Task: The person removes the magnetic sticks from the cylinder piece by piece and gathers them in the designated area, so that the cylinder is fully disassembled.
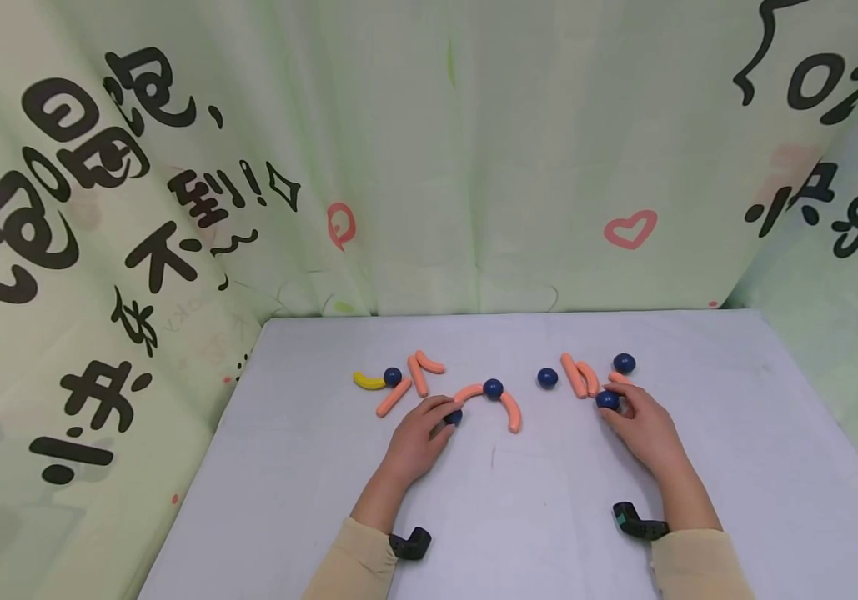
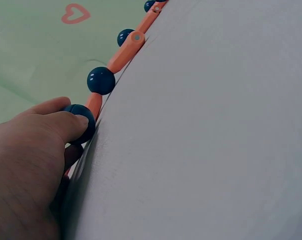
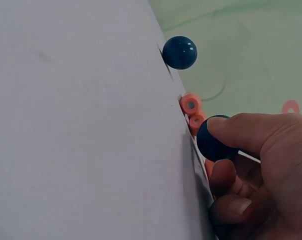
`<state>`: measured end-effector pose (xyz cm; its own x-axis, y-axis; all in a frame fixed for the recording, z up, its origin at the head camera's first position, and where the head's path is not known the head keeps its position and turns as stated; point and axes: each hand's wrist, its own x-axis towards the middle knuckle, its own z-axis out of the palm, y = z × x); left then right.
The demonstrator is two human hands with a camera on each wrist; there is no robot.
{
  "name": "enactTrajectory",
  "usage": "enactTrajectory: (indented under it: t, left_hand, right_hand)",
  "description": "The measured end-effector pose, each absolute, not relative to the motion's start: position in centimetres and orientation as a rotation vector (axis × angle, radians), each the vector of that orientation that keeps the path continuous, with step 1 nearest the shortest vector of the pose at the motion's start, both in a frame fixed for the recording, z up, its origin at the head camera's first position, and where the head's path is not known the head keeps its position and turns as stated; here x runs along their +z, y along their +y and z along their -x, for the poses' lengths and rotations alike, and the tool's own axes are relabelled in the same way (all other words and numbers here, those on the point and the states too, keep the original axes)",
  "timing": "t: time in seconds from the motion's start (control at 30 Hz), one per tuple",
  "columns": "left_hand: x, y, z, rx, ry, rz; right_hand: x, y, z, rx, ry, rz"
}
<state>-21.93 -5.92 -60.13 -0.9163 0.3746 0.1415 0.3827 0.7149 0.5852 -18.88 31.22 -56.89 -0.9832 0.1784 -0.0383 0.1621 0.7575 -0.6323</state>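
Observation:
My left hand (image 1: 419, 440) pinches a dark blue ball (image 2: 78, 125) between thumb and fingers. That ball sits at the end of a curved orange rod (image 1: 469, 392), whose other end meets a second blue ball (image 1: 493, 388). From there another curved orange rod (image 1: 513, 412) runs toward the near side. My right hand (image 1: 643, 427) grips a different blue ball (image 3: 216, 142), thumb on top in the right wrist view. Partly hidden behind its fingers is an orange rod (image 1: 619, 378), and another blue ball (image 1: 624, 363) lies just beyond.
Left of the joined pieces lie several orange rods (image 1: 394, 397) and a yellow curved rod (image 1: 368, 381) against a blue ball (image 1: 393, 377). Between the hands are a loose blue ball (image 1: 547, 378) and orange rods (image 1: 573, 375). A printed curtain (image 1: 413, 167) hangs behind the white table (image 1: 534, 517).

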Motion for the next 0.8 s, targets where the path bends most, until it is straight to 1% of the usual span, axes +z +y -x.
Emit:
enactTrajectory:
  t: [0.8]
  left_hand:
    - [-59.99, -5.84, 21.82, -0.999, -2.900, 0.624]
  right_hand:
    - [-57.35, 31.19, 19.08, 1.080, -2.839, 0.368]
